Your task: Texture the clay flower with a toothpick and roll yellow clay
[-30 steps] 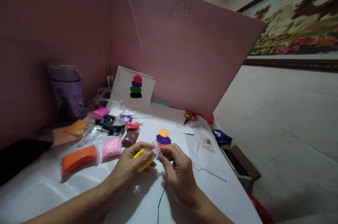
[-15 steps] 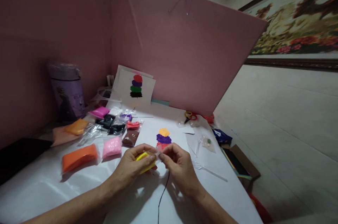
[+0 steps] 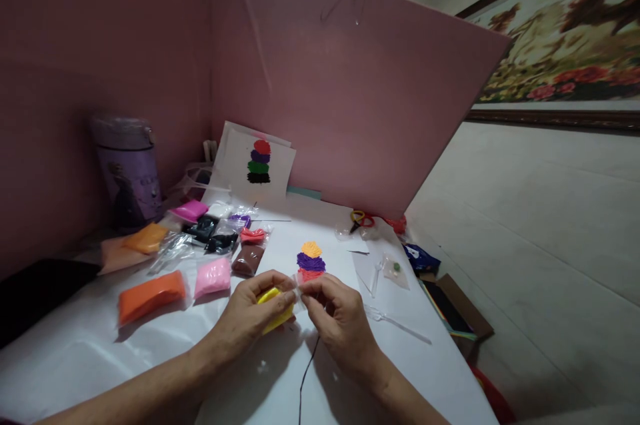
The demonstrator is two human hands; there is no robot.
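Near the table's (image 3: 100,358) front edge, my left hand (image 3: 247,318) grips the yellow clay packet (image 3: 273,305); my right hand (image 3: 340,325) pinches its clear wrapper end. Judged light, soft, easily dented, with slippery film: hold by the sides.

A small packet of yellow clay (image 3: 273,308) in clear plastic wrap, tilted, lifted just above the white desk (image 3: 100,358), its wrap end pinched

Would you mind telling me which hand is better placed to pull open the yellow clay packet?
Probably the right hand: its fingertips already pinch the clear wrapper end, while the left hand wraps around the yellow clay packet and steadies it.
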